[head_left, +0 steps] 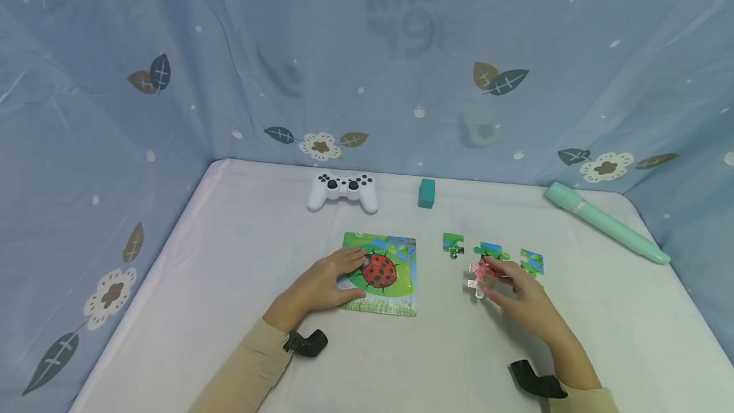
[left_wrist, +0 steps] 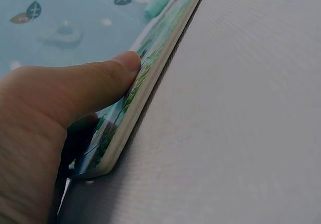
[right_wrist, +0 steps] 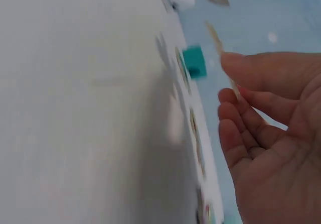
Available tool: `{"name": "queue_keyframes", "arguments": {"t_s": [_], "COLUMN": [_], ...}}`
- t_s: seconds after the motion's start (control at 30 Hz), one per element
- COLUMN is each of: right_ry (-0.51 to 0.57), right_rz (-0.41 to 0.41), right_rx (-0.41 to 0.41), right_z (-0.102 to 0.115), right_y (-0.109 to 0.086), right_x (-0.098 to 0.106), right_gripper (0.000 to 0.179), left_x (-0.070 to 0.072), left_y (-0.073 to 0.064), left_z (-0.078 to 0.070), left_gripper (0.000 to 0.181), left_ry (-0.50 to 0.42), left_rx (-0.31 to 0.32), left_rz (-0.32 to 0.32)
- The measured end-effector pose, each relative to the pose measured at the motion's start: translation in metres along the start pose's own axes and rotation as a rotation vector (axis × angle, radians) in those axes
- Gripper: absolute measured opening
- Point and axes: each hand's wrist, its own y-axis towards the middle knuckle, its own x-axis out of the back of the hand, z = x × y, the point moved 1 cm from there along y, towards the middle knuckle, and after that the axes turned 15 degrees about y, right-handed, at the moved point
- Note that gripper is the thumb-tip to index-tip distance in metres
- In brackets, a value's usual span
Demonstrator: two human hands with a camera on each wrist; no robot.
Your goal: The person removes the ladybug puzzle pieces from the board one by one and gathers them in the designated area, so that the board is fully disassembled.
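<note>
A square ladybug puzzle lies flat on the white table, its thick board edge showing in the left wrist view. My left hand rests on its left side, fingers extended over the picture and thumb lying near the front edge. To the right of the board, my right hand pinches a red and pale puzzle piece between thumb and fingers. In the right wrist view that piece is seen edge-on, held above the table. Loose puzzle pieces lie just beyond this hand, including a green one, a blue-green one and another.
Behind the puzzle sit a white game controller and a teal block. A mint-green wand-shaped thing lies at the far right. Blue patterned cloth hangs around the back and sides of the table.
</note>
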Motion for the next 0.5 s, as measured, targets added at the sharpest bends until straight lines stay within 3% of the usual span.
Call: {"name": "queue_keyframes", "arguments": {"t_s": [0.33,0.5], "right_ry": [-0.140,-0.212], "right_rz": [0.007,0.002], "right_rx": [-0.101,-0.077], "right_z": [-0.009,-0.008], "right_y": [-0.015,-0.015], "right_x": [0.014,0.014], "right_gripper": [0.051,0.049], "left_x": [-0.002,-0.002], "left_y": [-0.001,0.000], "left_z": [0.000,-0.001], "left_gripper": [0.070,0.071], "left_ry": [-0.002,-0.005], "left_rx": [0.022,0.029], "left_rz": [0.010,0.007]}}
